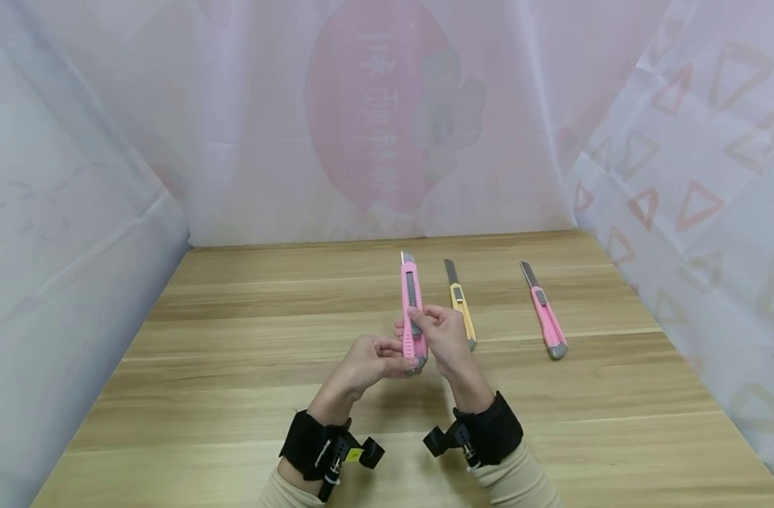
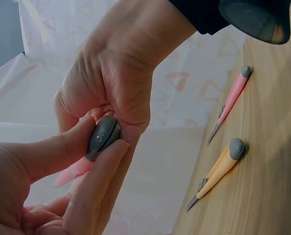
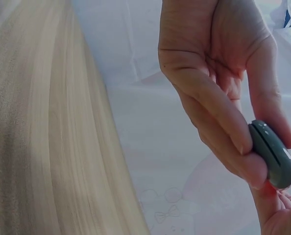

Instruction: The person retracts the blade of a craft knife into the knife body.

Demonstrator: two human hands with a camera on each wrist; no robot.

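Item: pink utility knife (image 1: 413, 310), held above the tabletop (image 1: 234, 339), blade tip out, pointing away from me. My left hand (image 1: 361, 367) pinches its grey end cap for steadiness; my right hand (image 1: 446, 339) wraps the body, thumb on the slider. Yellow knife (image 1: 461, 303) and second pink knife (image 1: 545, 314) lie alongside.

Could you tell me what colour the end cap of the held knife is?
Grey, on the pink knife; the end cap shows best in the left wrist view.

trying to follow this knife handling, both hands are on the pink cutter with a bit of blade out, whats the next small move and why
Probably thumb the slider back to pull the blade in. The right hand grips the pink cutter with its thumb on the slider, the left hand pinches the grey end cap, and a short blade tip still shows.
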